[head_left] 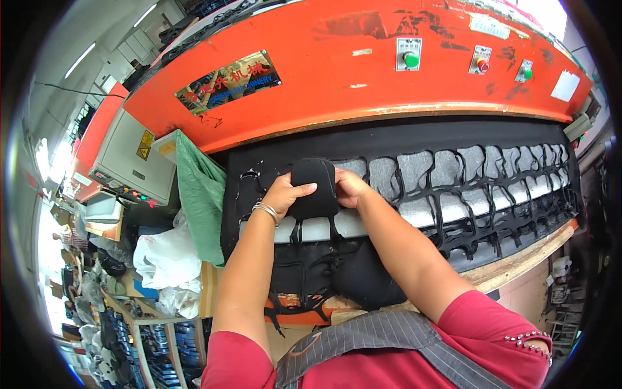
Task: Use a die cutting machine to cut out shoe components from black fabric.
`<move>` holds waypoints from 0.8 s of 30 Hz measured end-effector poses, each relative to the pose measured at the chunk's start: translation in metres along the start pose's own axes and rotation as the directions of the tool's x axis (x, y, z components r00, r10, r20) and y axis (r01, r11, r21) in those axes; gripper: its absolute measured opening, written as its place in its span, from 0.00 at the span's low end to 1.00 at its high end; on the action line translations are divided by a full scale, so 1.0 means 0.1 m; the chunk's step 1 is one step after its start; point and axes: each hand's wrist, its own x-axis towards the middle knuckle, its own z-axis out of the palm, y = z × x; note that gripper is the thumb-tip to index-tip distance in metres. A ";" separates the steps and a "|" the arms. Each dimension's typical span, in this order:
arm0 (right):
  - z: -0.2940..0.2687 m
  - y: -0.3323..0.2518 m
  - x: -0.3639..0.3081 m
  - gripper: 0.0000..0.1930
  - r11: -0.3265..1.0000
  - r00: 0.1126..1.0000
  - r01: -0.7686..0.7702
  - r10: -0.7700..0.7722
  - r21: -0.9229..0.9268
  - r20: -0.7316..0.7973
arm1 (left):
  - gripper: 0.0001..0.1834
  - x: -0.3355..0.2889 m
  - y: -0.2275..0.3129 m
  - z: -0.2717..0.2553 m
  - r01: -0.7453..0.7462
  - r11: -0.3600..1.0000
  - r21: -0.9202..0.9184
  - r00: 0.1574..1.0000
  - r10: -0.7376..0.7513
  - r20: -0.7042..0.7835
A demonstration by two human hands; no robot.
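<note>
A flat black pad [314, 188] with rounded corners is held up over the work surface. My left hand [283, 196] grips its left side, thumb across the front and a bangle at the wrist. At the pad's right edge, my right hand [350, 188] is closed, with its fingertips partly behind the pad. Beneath my hands lies a black cut-out web [435, 192], its strips framing rounded openings. Grey-white material [414, 170] shows through the openings. Closer to my body, more black rounded pieces [366, 279] lie at the front edge.
Behind the work surface stands a large orange machine [311, 71] with green buttons [411, 60] and a red button [482, 65]. A grey control box [133, 155] and green cloth [197, 188] are at left, above white plastic bags [167, 256]. A wooden edge [528, 256] borders the front right.
</note>
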 end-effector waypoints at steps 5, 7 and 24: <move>-0.08 0.01 0.01 0.22 0.953 0.997 0.004 -0.028 -0.304 -0.075 | 0.20 -0.20 0.11 -0.27 -0.319 0.828 -0.462 0.948 0.279 -0.155; 0.04 0.08 0.02 0.27 0.910 0.986 -0.030 -0.041 -0.414 -0.162 | 0.23 -0.46 0.07 -0.62 -0.340 0.649 -0.680 0.933 0.321 -0.160; 2.04 1.13 0.46 0.31 0.392 0.831 0.311 -0.554 -0.866 0.048 | 0.28 -1.31 -0.19 -1.97 -0.503 0.827 -0.252 0.864 0.473 -0.174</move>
